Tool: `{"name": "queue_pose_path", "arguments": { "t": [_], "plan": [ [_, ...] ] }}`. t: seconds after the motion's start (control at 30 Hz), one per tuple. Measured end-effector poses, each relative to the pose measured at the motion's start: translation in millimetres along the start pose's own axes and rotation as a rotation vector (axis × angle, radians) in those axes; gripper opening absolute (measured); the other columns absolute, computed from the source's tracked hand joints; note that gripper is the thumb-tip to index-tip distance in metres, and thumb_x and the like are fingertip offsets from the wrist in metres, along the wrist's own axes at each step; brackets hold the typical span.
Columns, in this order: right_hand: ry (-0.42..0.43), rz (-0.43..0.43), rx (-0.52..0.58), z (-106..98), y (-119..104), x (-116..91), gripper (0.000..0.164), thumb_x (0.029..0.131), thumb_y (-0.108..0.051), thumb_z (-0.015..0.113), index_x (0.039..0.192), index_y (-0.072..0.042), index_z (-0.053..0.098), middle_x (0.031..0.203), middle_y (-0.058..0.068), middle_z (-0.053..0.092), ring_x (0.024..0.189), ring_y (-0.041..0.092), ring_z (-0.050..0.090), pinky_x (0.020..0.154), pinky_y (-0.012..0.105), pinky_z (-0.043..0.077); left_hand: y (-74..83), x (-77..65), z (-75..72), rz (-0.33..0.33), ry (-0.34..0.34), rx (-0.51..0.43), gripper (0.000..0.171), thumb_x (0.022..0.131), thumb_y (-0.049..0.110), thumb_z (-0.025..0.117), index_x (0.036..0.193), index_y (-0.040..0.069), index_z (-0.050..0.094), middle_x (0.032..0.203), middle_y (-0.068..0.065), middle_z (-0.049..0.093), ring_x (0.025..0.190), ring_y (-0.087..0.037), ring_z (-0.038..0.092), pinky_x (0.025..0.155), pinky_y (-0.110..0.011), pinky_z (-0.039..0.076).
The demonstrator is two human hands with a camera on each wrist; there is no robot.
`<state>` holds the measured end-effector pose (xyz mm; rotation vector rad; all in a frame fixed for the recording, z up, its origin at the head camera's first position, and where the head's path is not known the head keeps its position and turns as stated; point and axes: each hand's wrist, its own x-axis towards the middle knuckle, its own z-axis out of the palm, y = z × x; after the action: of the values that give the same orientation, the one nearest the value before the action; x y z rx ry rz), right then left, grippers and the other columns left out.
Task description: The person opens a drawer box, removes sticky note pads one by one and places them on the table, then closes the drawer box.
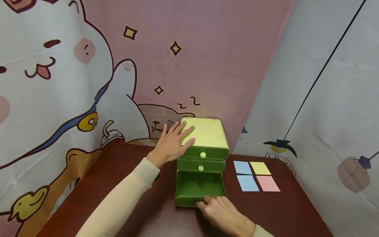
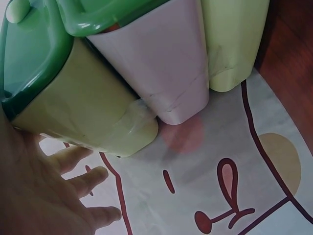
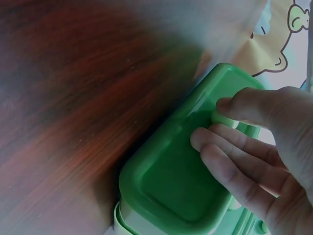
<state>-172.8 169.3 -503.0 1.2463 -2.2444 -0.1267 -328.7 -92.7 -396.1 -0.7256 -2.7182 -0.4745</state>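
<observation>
A small desktop drawer cabinet (image 1: 207,131) with a pale yellow top and green drawer fronts stands on the table. Its bottom drawer (image 1: 201,182) is pulled out, and nothing shows inside it. The two upper drawers are closed, each with a light green knob (image 1: 202,155). My left hand (image 1: 170,144) rests on the left part of the cabinet's top, fingers spread and fairly straight. In the right wrist view, thumb and fingers of my right hand (image 3: 259,156) pinch the bottom drawer's knob (image 3: 225,119). The left wrist view shows the cabinet's side (image 2: 156,63).
Right of the cabinet lie two blue sticky-note pads (image 1: 248,183), a yellow pad (image 1: 260,168) and a pink pad (image 1: 268,183). The dark red-brown table (image 1: 124,184) extends to both sides. A cartoon-printed cloth (image 1: 213,65) hangs behind the cabinet.
</observation>
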Motion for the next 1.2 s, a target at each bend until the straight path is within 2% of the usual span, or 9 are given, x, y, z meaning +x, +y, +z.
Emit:
{"name": "queue_pose_path", "arguments": {
  "t": [0.17,0.43,0.73,1.0,1.2],
  "plan": [
    [-0.048,0.038,0.021,-1.9,3.8,1.2,0.022,0.090,-0.012,0.096,0.104,-0.023,0.083,0.077,-0.005,0.065,0.049,0.012,0.057,0.041,0.026,0.035,1.0,-0.2,-1.2,0.000,0.000,0.006,0.075,0.119,0.075,0.029,0.185,0.040,0.036,0.196,-0.007,0.026,0.183,-0.043,0.023,0.145,-0.080,0.006],
    [-0.047,0.062,-0.019,-0.2,7.8,3.8,0.023,0.087,-0.012,0.096,0.102,-0.022,0.082,0.078,-0.003,0.067,0.049,0.015,0.060,0.041,0.030,0.041,1.6,0.6,-1.0,0.013,0.002,0.009,0.074,0.120,0.074,0.029,0.184,0.040,0.037,0.196,-0.008,0.028,0.183,-0.043,0.025,0.145,-0.080,0.007],
    [-0.094,0.091,-0.013,2.1,15.3,10.2,0.022,0.089,-0.007,0.094,0.096,-0.021,0.079,0.075,-0.002,0.062,0.048,0.017,0.058,0.040,0.030,0.040,2.5,1.9,-1.8,0.022,0.013,0.024,0.072,0.120,0.073,0.031,0.184,0.039,0.039,0.195,-0.008,0.031,0.182,-0.042,0.027,0.146,-0.079,0.008],
    [-0.107,0.119,0.014,6.3,19.4,16.7,0.019,0.092,-0.007,0.093,0.099,-0.021,0.082,0.076,-0.001,0.064,0.050,0.016,0.060,0.040,0.029,0.041,1.7,1.4,-0.3,0.026,0.026,0.020,0.072,0.120,0.072,0.033,0.182,0.037,0.043,0.194,-0.010,0.034,0.181,-0.043,0.029,0.145,-0.080,0.009],
    [-0.137,0.132,0.021,13.4,24.0,23.4,0.013,0.099,-0.009,0.089,0.098,-0.019,0.081,0.075,0.000,0.064,0.051,0.017,0.061,0.041,0.030,0.041,0.2,0.8,0.2,0.025,0.036,0.022,0.072,0.120,0.071,0.034,0.182,0.036,0.045,0.193,-0.010,0.035,0.180,-0.044,0.031,0.145,-0.080,0.009]
  ]
}}
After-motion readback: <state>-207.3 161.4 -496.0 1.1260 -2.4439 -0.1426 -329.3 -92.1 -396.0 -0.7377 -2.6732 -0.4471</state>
